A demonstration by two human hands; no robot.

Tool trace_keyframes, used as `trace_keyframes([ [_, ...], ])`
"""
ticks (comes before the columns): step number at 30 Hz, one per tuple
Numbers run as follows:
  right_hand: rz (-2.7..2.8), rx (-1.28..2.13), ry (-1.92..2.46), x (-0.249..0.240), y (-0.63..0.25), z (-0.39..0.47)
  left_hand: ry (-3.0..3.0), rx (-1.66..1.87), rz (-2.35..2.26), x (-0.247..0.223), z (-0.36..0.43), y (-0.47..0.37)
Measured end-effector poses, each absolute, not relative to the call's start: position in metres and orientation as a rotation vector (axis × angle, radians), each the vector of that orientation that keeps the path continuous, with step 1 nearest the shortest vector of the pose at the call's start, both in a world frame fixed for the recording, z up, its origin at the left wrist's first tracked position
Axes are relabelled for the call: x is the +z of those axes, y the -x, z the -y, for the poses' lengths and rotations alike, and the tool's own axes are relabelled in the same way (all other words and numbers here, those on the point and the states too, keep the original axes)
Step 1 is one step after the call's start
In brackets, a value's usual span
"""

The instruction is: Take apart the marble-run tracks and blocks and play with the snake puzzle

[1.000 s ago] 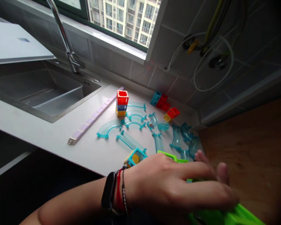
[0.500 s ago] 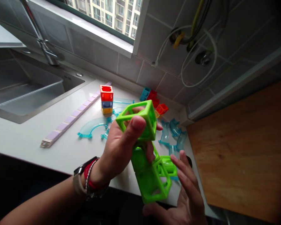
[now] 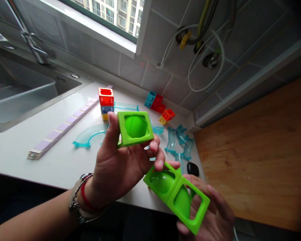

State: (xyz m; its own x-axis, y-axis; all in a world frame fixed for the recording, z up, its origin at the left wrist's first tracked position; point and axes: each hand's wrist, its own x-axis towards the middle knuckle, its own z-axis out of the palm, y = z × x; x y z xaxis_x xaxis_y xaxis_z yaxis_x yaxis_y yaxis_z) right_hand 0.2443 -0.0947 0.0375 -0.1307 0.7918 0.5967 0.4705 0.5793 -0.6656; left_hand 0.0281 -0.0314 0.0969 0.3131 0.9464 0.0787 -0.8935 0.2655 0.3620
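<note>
My left hand [image 3: 125,167] grips a single green cube block [image 3: 136,128] between thumb and fingers, its rounded hollow turned toward me. Its lower fingers also reach the top of a joined pair of green blocks [image 3: 177,197]. My right hand [image 3: 210,207] is wrapped round that pair from the right, the thumb below and fingers behind. The pair tilts down to the right and is held above the counter edge. Behind the left hand stands a stack of cube blocks [image 3: 106,100], red over blue over yellow.
Clear blue curved track pieces [image 3: 90,135] lie on the white counter [image 3: 55,170], with more tracks [image 3: 182,135] at right. Blue and red blocks [image 3: 154,101] sit by the wall. A lilac strip [image 3: 65,127], a sink [image 3: 20,90], a black object [image 3: 193,169] and a wooden board [image 3: 253,154] surround them.
The single green block has turned, now showing its round hollow. My right hand has closed on the green pair, which has swung rightward. The camera view has shifted slightly.
</note>
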Motion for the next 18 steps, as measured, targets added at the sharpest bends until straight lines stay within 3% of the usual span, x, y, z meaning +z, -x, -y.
trace_keyframes([
  [18,1.661,0.116,0.909,0.041,-0.245,0.090,-0.462,1.365,-0.127,0.105,0.028,-0.003],
])
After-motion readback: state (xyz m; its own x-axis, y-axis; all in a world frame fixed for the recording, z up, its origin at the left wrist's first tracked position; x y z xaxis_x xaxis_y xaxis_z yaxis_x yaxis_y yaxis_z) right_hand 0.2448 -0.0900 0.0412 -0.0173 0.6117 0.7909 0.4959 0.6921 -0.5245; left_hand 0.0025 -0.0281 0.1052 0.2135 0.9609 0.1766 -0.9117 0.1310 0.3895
